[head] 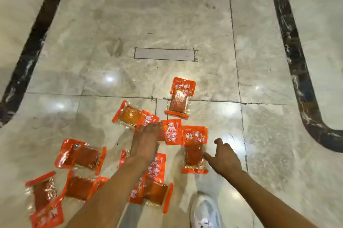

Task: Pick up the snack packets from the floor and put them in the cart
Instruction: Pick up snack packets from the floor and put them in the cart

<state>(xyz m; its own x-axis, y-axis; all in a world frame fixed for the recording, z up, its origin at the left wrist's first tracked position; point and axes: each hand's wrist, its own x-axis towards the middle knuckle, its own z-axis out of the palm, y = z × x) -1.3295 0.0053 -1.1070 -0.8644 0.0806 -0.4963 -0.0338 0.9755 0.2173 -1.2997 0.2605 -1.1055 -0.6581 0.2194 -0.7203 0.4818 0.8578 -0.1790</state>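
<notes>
I'm looking down from the head view at a pale marble floor with dark curved bands running down the left and right sides of the frame and a small rectangular inset panel just above the middle. Orange snack packets are scattered across the lower half. My left hand reaches forward near the centre, palm down with fingers stretched out flat; its fingertips lie over the edge of a sideways packet, and I cannot tell whether they actually have hold of it or only touch it. Just above and left of that hand lies a tilted packet. My right hand sits lower right of centre, open and relaxed, thumb raised, one finger pointing at the side of an upright packet and about touching it; it holds nothing. Farther up, on its own across a tile seam, is a lone packet. In the lower left of the frame I see a packet lying sideways, two more below it, and one cut by the bottom edge. Two further packets lie beneath my left forearm, partly covered. A white shoe shows at the bottom, right of centre. No cart shows in this view.
</notes>
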